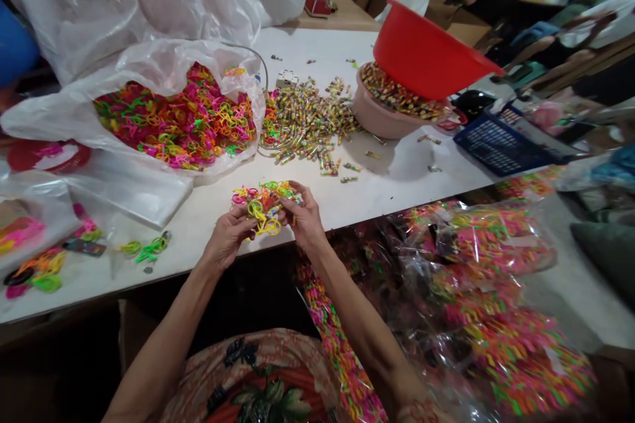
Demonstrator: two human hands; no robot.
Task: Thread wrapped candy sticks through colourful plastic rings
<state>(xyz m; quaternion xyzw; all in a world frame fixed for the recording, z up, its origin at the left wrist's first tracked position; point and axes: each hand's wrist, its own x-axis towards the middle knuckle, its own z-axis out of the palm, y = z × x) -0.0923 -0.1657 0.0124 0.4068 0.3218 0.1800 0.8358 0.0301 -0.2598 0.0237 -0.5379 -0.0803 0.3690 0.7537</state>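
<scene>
both hands meet at the near edge of the white table (377,192), just above the person's lap. the left hand (229,236) has its fingers curled and pressed onto a yellow plastic ring piece (270,227), and the right hand (305,218) pinches the same small cluster of neon plastic pieces (262,197) from the other side, so the yellow, green, orange and pink loops sit bunched between the two sets of fingertips, touching the table edge. behind the hands, to the left, an open clear plastic bag (149,73) lies on the table, full of the same neon pieces (183,119) in a loose heap. just right of the bag is a spread pile of small striped tubes (307,122), with a few strays scattered toward the hands. past that stands a pink basin (381,120) holding more tubes, and a red basin (426,53) rests tilted on top of it. a blue basket (501,142) sits at the table's right edge. near the left edge a few loose green and yellow pieces (146,249) lie on the table, well apart from the hands. to the right of the person's arms, below the table, packed clear bags of neon pieces (486,291) are heaped.
</scene>
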